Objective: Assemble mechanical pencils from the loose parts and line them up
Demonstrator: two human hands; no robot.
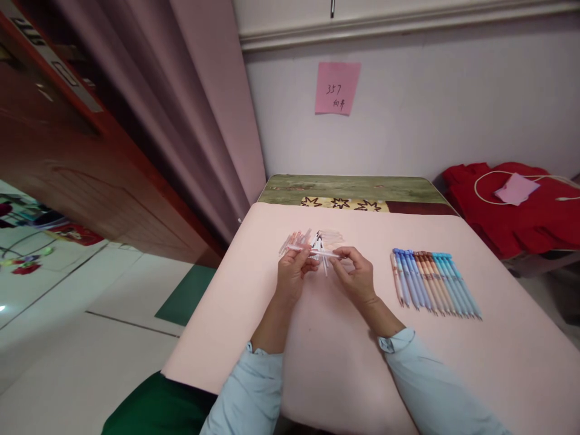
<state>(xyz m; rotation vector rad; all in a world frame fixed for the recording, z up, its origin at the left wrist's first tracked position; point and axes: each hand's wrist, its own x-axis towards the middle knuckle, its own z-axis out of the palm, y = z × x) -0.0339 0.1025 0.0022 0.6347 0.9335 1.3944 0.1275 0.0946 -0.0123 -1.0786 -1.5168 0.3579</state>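
My left hand (293, 273) and my right hand (354, 275) are both pinched on one thin clear pen part (317, 253), held level between them over a pink table (326, 344). Just beyond my fingers lies a small heap of clear pen parts and refills (304, 240) in see-through wrapping. To the right of my right hand, a row of several assembled pens (432, 283), blue, orange and light blue, lies side by side on the table.
A green patterned surface (348, 189) adjoins the table's far edge against the wall. A pink note (338, 88) hangs on the wall. Red cloth with a white cable (512, 211) lies at the right. Curtain and wooden door stand left.
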